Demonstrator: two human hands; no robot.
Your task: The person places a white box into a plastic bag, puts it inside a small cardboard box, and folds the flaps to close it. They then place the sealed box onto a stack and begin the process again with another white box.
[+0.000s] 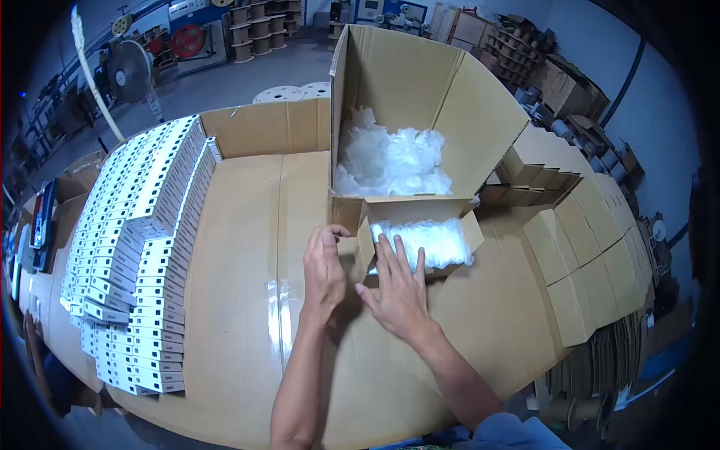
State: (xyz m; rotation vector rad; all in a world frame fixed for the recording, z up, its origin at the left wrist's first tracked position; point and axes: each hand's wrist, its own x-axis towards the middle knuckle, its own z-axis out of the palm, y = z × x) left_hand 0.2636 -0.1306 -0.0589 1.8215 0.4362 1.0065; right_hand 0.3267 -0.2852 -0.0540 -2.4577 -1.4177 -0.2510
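Observation:
A small open cardboard box (444, 203) sits in front of me, filled with a row of items in clear plastic wrap (439, 244). My right hand (400, 289) lies over the left part of that wrap, fingers spread and pressing on it, its thumb by the box's near left edge. Left of the box, apart from it, my left hand (325, 277) hovers above the cardboard surface with its fingers curled in. Nothing shows in its grasp. Behind the small box stands a large carton (405, 75) with crumpled clear plastic (394, 157) inside.
Stacks of small white boxes (161, 262) stand on the left of the cardboard-covered table (232, 300). Closed brown cartons (592, 262) line the right side, with flat cardboard (600, 367) below. A fan (130, 71) and wooden spools (259, 30) are further back.

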